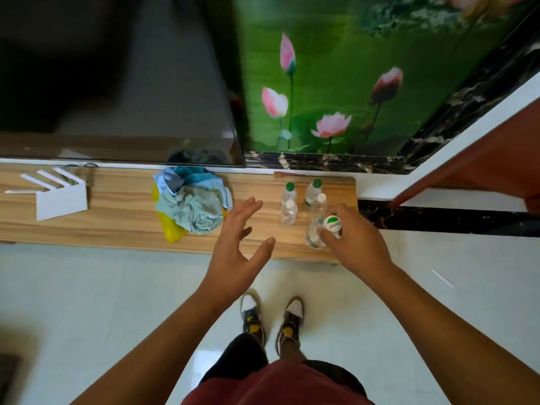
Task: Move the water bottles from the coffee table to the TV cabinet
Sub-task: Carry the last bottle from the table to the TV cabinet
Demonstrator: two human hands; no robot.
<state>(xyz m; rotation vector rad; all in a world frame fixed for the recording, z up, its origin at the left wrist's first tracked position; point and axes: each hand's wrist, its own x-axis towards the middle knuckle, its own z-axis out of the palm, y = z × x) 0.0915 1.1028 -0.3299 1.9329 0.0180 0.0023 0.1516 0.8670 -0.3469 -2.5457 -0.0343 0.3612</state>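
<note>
I stand in front of the wooden TV cabinet. My right hand grips a clear water bottle by its top, the white and green cap showing between my fingers; the bottle's base rests near the cabinet's front right edge. Several more bottles stand upright behind it: two with green caps and two with white caps. My left hand hovers open over the cabinet's front edge, left of the bottles, holding nothing.
A heap of crumpled cloths over something yellow lies left of the bottles. A white slotted stand sits at the cabinet's left. The TV screen rises behind. A reddish door is at right. The floor is white tile.
</note>
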